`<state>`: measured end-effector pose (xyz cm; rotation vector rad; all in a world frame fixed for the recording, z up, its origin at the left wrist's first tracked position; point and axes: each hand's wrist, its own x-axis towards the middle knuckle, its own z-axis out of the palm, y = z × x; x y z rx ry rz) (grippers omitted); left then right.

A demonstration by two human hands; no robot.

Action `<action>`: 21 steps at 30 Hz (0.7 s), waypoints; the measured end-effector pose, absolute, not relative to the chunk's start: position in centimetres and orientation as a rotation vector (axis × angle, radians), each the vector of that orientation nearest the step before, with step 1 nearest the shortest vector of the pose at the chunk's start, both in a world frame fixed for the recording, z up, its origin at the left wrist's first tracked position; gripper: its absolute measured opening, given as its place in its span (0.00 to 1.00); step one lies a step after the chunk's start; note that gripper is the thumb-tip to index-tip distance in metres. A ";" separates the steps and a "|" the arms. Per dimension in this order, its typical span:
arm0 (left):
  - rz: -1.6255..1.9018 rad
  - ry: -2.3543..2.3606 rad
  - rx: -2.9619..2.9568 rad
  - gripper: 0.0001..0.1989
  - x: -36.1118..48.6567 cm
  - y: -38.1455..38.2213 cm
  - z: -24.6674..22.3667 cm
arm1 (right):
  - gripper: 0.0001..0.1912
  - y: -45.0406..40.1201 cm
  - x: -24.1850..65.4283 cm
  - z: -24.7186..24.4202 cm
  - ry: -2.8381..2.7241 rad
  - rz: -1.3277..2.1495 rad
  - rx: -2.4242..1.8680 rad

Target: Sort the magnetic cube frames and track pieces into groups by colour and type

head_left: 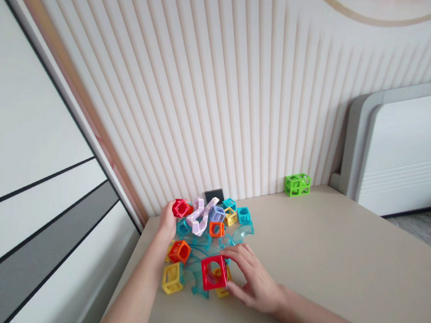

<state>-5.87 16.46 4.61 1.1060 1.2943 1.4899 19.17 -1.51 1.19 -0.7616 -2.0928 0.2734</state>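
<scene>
Left hand (167,223) grips a red cube (181,208) at the back of the pile (217,213), which lies jumbled, colours mixed; right hand (256,283) pinches a second red cube (205,274) at its front; only the green blocks (297,185) (seemingly a pair) stand apart by the wall (232,102)

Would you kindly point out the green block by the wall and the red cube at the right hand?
Green block (297,185): head view, middle of its openwork frame.
Red cube (212,260): head view, upper rim of its front face.
</scene>
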 end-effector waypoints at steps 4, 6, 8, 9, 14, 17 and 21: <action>1.487 1.245 1.088 0.16 -5.9 16.1 4.9 | 0.24 -1.5 19.2 1.3 -2.092 0.278 -0.750; 1.488 1.249 1.091 0.16 -5.9 16.0 4.8 | 0.24 -1.5 19.2 1.4 -2.090 0.275 -0.749; 1.507 1.256 1.099 0.16 -5.9 15.7 4.6 | 0.24 -1.6 19.2 1.4 -2.091 0.269 -0.745; 1.523 1.256 1.105 0.16 -5.8 15.5 4.5 | 0.24 -1.6 19.2 1.4 -2.091 0.267 -0.741; 1.580 1.204 1.171 0.18 -5.0 14.0 4.9 | 0.25 -1.4 19.2 1.1 -2.065 0.271 -0.748; 1.565 1.158 1.250 0.19 -3.9 12.7 5.8 | 0.26 -1.2 19.2 0.6 -2.005 0.260 -0.772; 1.510 1.100 1.417 0.20 -2.2 10.5 7.6 | 0.25 -0.7 19.3 -0.1 -1.836 0.281 -0.843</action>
